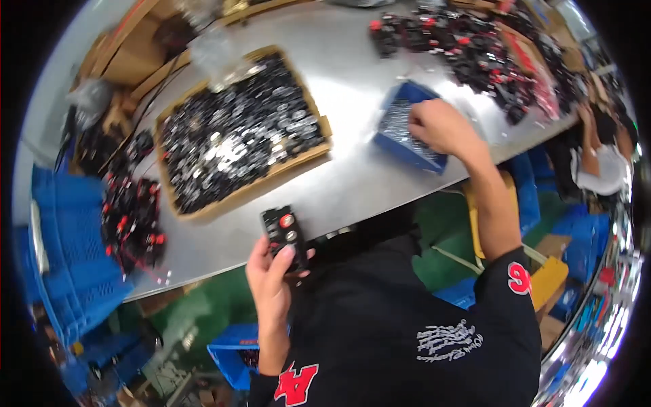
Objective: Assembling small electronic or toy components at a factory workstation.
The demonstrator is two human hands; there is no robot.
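My left hand [270, 278] is closed round a small black rectangular casing [277, 230], with the thumb on its face. On that casing are a round part with a red ring and a silvery round part. My right hand [441, 125] reaches into a blue bin [409, 158] of small silvery metal pieces [398, 124], which look like screws. Its fingers are curled together over the pieces, and whatever they pinch is too small or hidden to make out.
A shallow cardboard tray [251, 180] full of small black and shiny parts lies on the metal table [352, 183]. Black-and-red wired parts [468, 57] are heaped at the far right, more [132, 220] at the left beside a blue crate [68, 251]. Another person [600, 156] sits at right.
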